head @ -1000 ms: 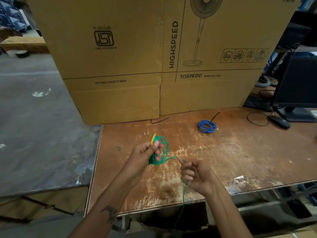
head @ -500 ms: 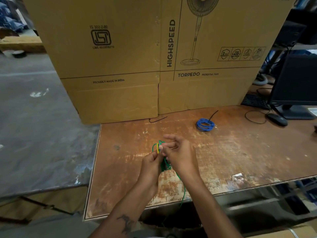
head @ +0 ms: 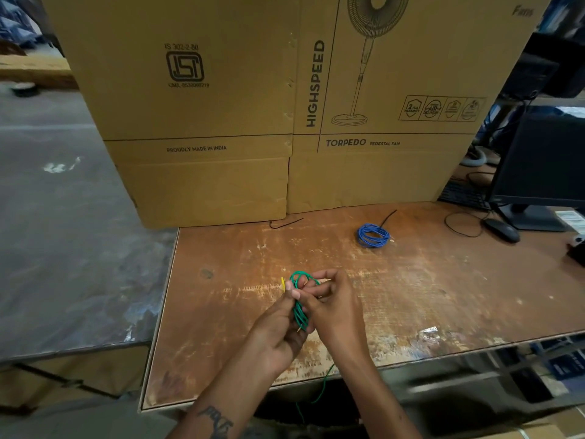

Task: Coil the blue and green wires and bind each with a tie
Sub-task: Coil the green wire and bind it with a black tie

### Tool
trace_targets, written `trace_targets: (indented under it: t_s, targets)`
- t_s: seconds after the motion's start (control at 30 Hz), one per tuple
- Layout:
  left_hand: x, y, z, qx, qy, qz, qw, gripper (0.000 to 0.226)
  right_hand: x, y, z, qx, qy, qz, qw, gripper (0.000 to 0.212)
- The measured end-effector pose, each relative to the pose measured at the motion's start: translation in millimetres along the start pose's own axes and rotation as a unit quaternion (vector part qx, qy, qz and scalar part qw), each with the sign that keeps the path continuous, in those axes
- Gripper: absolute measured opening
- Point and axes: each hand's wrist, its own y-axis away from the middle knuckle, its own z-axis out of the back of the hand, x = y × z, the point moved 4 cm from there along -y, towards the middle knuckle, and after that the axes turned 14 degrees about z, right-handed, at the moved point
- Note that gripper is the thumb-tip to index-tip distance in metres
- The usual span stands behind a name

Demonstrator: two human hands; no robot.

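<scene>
Over the table (head: 411, 312) at about 6 o'clock, the left hand (head: 278, 331) grips the green wire (head: 299, 308) bundle to keep its loops together, the right hand (head: 335, 302) pinches a strand to lay another turn, while the blue wire (head: 373, 235) lies coiled at 1 o'clock.

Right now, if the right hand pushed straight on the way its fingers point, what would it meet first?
The right hand has its fingers pointing left into the green wire, which it already pinches; just behind lies the left hand. Depth between them is unclear.
</scene>
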Motion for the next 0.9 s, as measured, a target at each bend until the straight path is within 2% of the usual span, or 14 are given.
trace_targets:
  t_s: [0.1, 0.17, 0.3, 0.37, 0.43, 0.5, 0.53, 0.6, 0.67, 0.7, 0.77, 0.83, 0.9]
  targets:
    - [-10, 6, 1, 0.025, -0.047, -0.03, 0.998, 0.026, -7, -4, 6, 0.027, -0.056, -0.064, 0.996, 0.054]
    - [-19, 11, 0, 0.028, -0.067, -0.059, 0.996, 0.023, -13, -3, 10, 0.078, -0.066, -0.083, 0.991, 0.052]
    - [-49, 17, -5, 0.035, -0.034, -0.122, 0.991, 0.018, -24, 10, 12, 0.235, -0.085, -0.018, 0.968, 0.029]
    - [-69, 19, -6, 0.031, -0.021, -0.141, 0.989, 0.017, -33, 22, 12, 0.33, -0.133, -0.005, 0.935, 0.026]
    - [-83, 22, -8, 0.038, -0.003, -0.137, 0.99, 0.017, -46, 31, 15, 0.366, -0.175, -0.009, 0.914, 0.027]
    - [-89, 27, -11, 0.043, -0.001, -0.134, 0.99, 0.018, -60, 33, 19, 0.327, -0.235, -0.061, 0.913, 0.027]
    - [-89, 29, -12, 0.036, -0.025, -0.145, 0.988, 0.018, -68, 30, 21, 0.282, -0.283, -0.117, 0.909, 0.024]
    - [-86, 31, -12, 0.009, -0.124, -0.189, 0.974, 0.021, -76, 17, 22, 0.181, -0.375, -0.247, 0.875, 0.019]
    - [-78, 32, -12, 0.0, -0.232, -0.223, 0.947, 0.03, -75, -1, 20, 0.115, -0.412, -0.33, 0.841, 0.015]
    - [-73, 32, -14, 0.01, -0.281, -0.226, 0.933, 0.035, -72, -11, 21, 0.101, -0.4, -0.342, 0.844, 0.016]
    - [-59, 32, -16, 0.04, -0.37, -0.214, 0.903, 0.033, -68, -30, 23, 0.108, -0.29, -0.305, 0.901, 0.014]
    - [-46, 33, -17, 0.062, -0.442, -0.196, 0.873, 0.026, -65, -46, 27, 0.135, -0.111, -0.209, 0.962, 0.01]
    - [-39, 27, -15, 0.062, -0.49, -0.193, 0.848, 0.022, -58, -59, 29, 0.141, 0.013, -0.119, 0.983, 0.007]
